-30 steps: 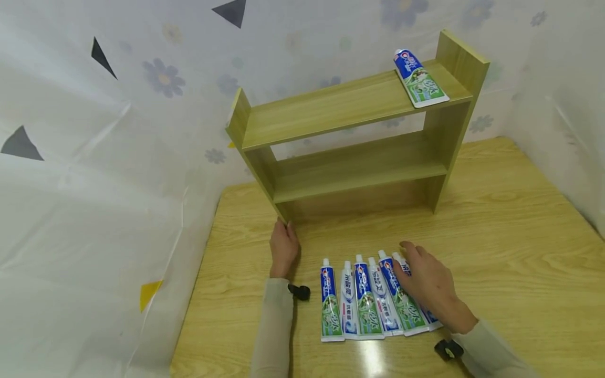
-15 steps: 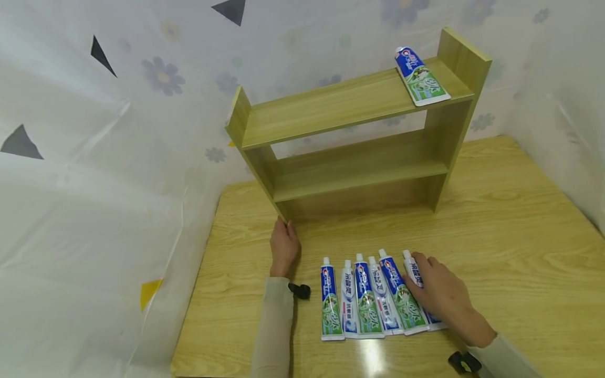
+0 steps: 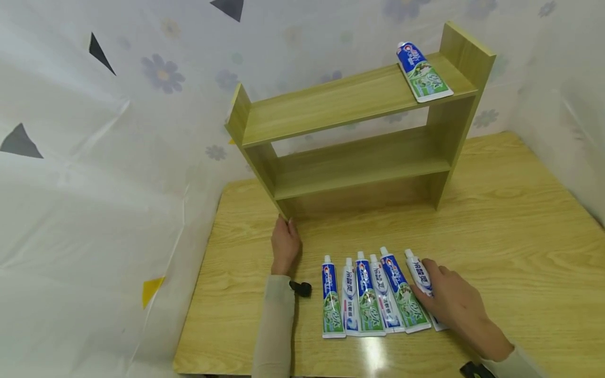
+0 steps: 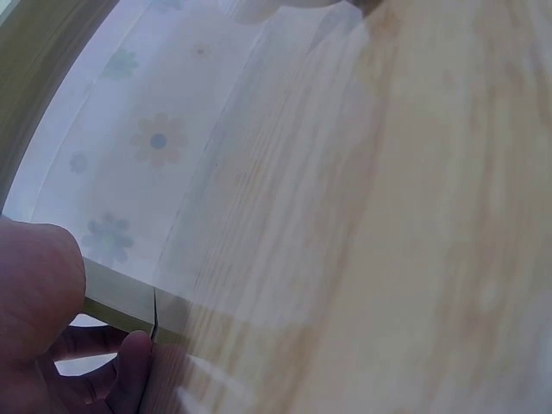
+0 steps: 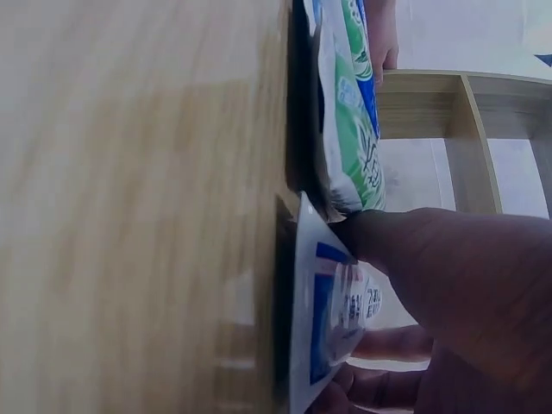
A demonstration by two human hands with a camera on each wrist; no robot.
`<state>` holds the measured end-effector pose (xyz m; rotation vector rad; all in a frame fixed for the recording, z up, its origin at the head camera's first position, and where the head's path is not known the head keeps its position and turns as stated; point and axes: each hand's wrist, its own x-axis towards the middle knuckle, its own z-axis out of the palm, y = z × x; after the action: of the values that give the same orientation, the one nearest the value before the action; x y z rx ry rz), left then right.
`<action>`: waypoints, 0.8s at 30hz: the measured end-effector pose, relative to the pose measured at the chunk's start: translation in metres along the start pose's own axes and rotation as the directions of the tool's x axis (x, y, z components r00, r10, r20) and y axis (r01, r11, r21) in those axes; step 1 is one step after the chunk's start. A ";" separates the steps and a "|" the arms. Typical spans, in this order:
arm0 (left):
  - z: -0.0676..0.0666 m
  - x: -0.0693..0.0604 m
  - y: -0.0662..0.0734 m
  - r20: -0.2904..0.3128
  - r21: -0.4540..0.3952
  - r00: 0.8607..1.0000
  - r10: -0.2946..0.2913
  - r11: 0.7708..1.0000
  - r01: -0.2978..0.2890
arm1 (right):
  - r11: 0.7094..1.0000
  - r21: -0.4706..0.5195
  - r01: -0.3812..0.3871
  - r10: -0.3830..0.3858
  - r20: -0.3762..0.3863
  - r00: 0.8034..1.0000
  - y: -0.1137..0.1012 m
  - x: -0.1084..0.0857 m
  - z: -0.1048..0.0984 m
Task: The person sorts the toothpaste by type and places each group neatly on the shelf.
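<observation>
A two-tier wooden shelf [image 3: 361,173] stands tilted in the head view. My left hand [image 3: 285,245] grips the lower front corner of its left side board; in the left wrist view the thumb and fingers [image 4: 134,366] close on that board's edge. My right hand [image 3: 456,302] holds a white toothpaste tube [image 3: 418,270] at the right end of a row, thumb on one side and fingers on the other. Its lower part is partly covered by the hand. Beside it lie blue-green toothpaste tubes [image 3: 405,296] alternating with white toothpaste tubes [image 3: 350,302], caps toward the shelf.
Another blue-green toothpaste tube [image 3: 424,76] lies on the shelf's top board at the right, its flat end at the front edge. The wooden table [image 3: 515,252] carries everything. White patterned sheeting [image 3: 142,210] walls the left side and back.
My right hand has moved right and toward me, drawing the white toothpaste tube away from its blue-green neighbour. The left hand has stayed on the shelf corner.
</observation>
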<state>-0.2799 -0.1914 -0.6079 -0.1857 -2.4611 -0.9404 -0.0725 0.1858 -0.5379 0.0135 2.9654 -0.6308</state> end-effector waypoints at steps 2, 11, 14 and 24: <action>-0.002 0.001 0.003 0.001 -0.007 1.000 0.000 1.000 0.000 | 1.000 -0.006 0.006 -0.006 -0.002 1.000 0.000 -0.001 0.000; -0.015 0.002 0.023 0.045 -0.001 0.999 -0.017 1.000 0.017 | 1.000 0.015 0.026 -0.026 -0.015 1.000 0.002 -0.002 -0.001; -0.015 0.002 0.023 0.042 0.014 0.999 -0.019 1.000 0.018 | 0.999 0.036 0.017 -0.016 -0.014 1.000 0.003 -0.002 -0.001; -0.001 0.002 0.001 0.045 0.043 0.998 -0.032 0.999 0.030 | 0.998 0.064 0.022 -0.020 -0.045 0.999 0.005 0.001 -0.009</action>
<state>-0.2813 -0.1913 -0.6057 -0.1565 -2.5302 -0.9058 -0.0739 0.1937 -0.5322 0.0016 2.9900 -0.7382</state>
